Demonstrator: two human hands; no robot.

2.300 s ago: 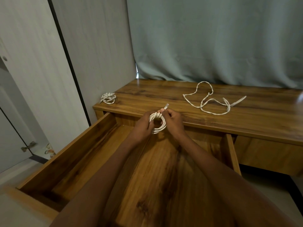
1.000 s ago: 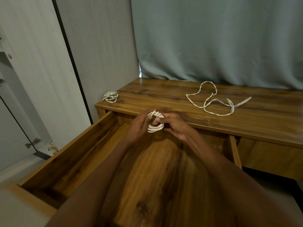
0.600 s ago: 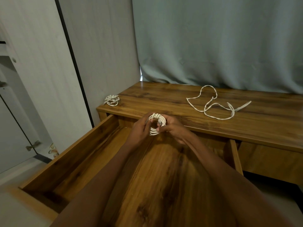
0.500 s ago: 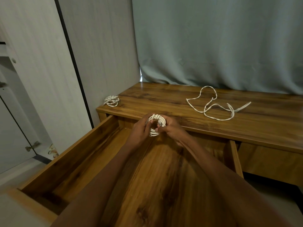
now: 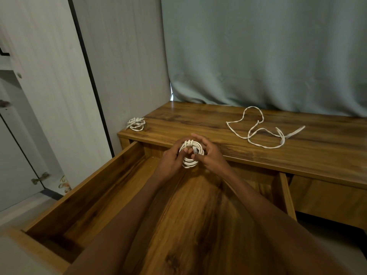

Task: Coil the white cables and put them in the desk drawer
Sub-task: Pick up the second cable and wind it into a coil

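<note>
Left hand [image 5: 170,161] grips coiled cable [image 5: 191,154] above open drawer [image 5: 111,187], right hand [image 5: 208,155] pinching its plug end; likely tucking it, then lowering coil inside.

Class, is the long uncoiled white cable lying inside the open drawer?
No, the uncoiled cable lies on the desktop, not in the drawer.

Both hands, left [image 5: 170,161] and right [image 5: 211,155], grip a coiled white cable [image 5: 191,155] above the open drawer [image 5: 111,175]; a loose cable [image 5: 262,133] lies on the desk [image 5: 198,124].
</note>
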